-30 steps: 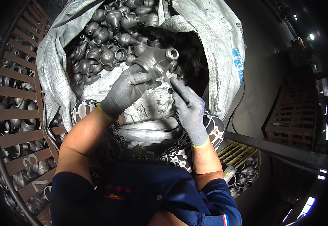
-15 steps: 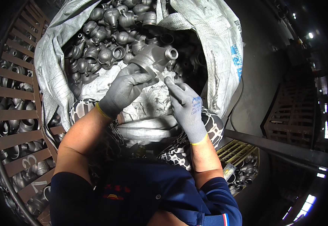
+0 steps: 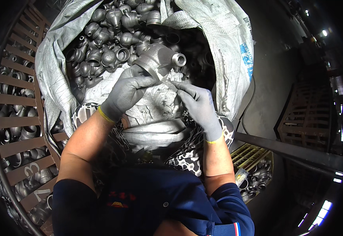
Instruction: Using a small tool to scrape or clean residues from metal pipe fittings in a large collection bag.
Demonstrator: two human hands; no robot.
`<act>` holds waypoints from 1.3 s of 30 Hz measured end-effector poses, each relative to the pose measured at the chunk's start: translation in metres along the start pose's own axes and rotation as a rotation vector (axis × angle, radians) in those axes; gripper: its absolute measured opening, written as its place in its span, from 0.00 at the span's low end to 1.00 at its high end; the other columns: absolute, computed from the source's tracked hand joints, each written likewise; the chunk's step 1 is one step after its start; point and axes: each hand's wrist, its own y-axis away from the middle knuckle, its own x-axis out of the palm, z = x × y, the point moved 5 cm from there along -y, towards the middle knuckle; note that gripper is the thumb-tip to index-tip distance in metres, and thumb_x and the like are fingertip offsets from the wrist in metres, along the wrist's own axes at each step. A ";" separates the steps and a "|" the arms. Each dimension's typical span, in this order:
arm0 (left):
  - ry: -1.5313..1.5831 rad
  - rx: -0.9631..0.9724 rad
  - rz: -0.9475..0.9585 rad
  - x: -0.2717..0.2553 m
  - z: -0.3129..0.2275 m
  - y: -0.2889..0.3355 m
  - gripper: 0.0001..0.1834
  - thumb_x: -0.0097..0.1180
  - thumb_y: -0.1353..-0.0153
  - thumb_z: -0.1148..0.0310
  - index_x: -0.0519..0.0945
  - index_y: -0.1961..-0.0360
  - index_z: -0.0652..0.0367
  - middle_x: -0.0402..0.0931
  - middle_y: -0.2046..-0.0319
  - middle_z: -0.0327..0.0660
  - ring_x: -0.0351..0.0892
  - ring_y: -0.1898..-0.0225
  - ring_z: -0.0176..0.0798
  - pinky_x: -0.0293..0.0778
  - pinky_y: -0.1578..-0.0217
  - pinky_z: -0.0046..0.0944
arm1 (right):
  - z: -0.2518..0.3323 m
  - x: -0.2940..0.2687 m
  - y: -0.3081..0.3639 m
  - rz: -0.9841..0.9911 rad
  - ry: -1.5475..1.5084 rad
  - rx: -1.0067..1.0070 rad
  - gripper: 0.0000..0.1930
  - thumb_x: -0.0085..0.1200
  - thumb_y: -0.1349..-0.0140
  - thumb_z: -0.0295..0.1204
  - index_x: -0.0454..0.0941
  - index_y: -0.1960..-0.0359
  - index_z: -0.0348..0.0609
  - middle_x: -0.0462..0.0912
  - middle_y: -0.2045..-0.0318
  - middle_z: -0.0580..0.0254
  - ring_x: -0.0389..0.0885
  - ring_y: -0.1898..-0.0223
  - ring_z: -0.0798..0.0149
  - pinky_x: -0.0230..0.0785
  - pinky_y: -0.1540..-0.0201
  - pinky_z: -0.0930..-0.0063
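Observation:
Over the mouth of a large white woven sack, my left hand (image 3: pixel 126 91), in a grey glove, grips a dark grey cast metal fitting (image 3: pixel 158 59) by its wide ringed end. The fitting's short threaded neck (image 3: pixel 179 59) points right. My gloved right hand (image 3: pixel 197 103) is closed in a pinch on a thin flat strip (image 3: pixel 166 81), whose free end meets the rim of the fitting's wide end. Whether the strip is a file or a blade cannot be made out. My left fingertips are partly hidden inside the fitting.
The white sack (image 3: pixel 232 51) holds many similar castings (image 3: pixel 110 55). On the left stands a brown slatted metal crate (image 3: pixel 16 101) full of castings. A yellow crate (image 3: pixel 246 157) with more parts sits at lower right, beside a dark metal bar (image 3: pixel 285 148). A cable runs along the floor.
My right hand has turned and shifted slightly right and down, drawing the strip outward so more of it shows. My left hand and the fitting have barely moved.

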 end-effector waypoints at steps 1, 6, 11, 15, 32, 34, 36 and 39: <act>-0.075 0.029 0.031 0.001 -0.003 0.000 0.21 0.43 0.37 0.81 0.69 0.41 0.69 0.73 0.45 0.46 0.72 0.44 0.36 0.65 0.41 0.36 | -0.011 0.000 -0.005 0.045 -0.084 0.012 0.14 0.51 0.37 0.22 0.79 0.51 0.32 0.79 0.75 0.68 0.75 0.73 0.79 0.68 0.68 0.83; 0.271 -0.145 -0.004 0.007 0.013 -0.002 0.22 0.44 0.37 0.81 0.68 0.41 0.70 0.72 0.44 0.46 0.71 0.42 0.37 0.65 0.40 0.38 | -0.011 -0.003 -0.007 0.227 -0.254 0.210 0.15 0.48 0.36 0.21 0.79 0.50 0.34 0.80 0.75 0.68 0.73 0.73 0.80 0.66 0.70 0.85; 0.029 0.069 -0.229 0.000 0.004 0.003 0.21 0.48 0.53 0.86 0.83 0.58 0.65 0.78 0.53 0.52 0.77 0.49 0.51 0.70 0.45 0.41 | -0.019 -0.004 0.003 0.053 -0.144 0.223 0.17 0.48 0.38 0.19 0.78 0.47 0.36 0.83 0.69 0.64 0.75 0.72 0.78 0.67 0.66 0.83; -0.106 0.109 -0.172 -0.001 -0.025 -0.003 0.21 0.48 0.53 0.86 0.82 0.57 0.65 0.78 0.53 0.52 0.77 0.48 0.50 0.71 0.45 0.41 | 0.001 -0.005 0.002 -0.117 0.071 -0.166 0.19 0.50 0.41 0.18 0.79 0.47 0.40 0.84 0.58 0.56 0.79 0.60 0.72 0.70 0.55 0.80; -0.009 0.108 -0.055 0.006 -0.022 -0.004 0.22 0.46 0.50 0.83 0.79 0.51 0.68 0.73 0.47 0.55 0.72 0.43 0.51 0.70 0.41 0.42 | 0.014 0.006 0.008 -0.121 0.416 -0.225 0.22 0.53 0.45 0.17 0.80 0.48 0.50 0.78 0.70 0.52 0.78 0.70 0.56 0.70 0.64 0.70; -0.052 0.107 -0.055 0.003 -0.028 -0.004 0.23 0.45 0.52 0.84 0.80 0.52 0.68 0.73 0.47 0.54 0.72 0.43 0.51 0.70 0.41 0.42 | 0.012 0.002 0.005 -0.097 0.361 -0.227 0.22 0.52 0.45 0.18 0.80 0.48 0.49 0.78 0.70 0.52 0.78 0.71 0.56 0.69 0.65 0.70; -0.096 0.105 -0.055 0.002 -0.026 -0.002 0.24 0.44 0.54 0.84 0.80 0.53 0.67 0.73 0.48 0.54 0.72 0.43 0.52 0.69 0.41 0.42 | 0.014 0.002 0.005 -0.045 0.407 -0.270 0.22 0.52 0.45 0.17 0.80 0.48 0.50 0.78 0.69 0.52 0.78 0.71 0.56 0.69 0.65 0.70; 0.036 0.048 -0.079 0.003 -0.013 0.000 0.26 0.42 0.57 0.84 0.81 0.55 0.66 0.73 0.48 0.54 0.72 0.43 0.52 0.68 0.41 0.42 | 0.017 0.000 0.004 -0.018 0.416 -0.238 0.21 0.52 0.44 0.18 0.80 0.48 0.48 0.79 0.69 0.52 0.78 0.71 0.59 0.70 0.65 0.72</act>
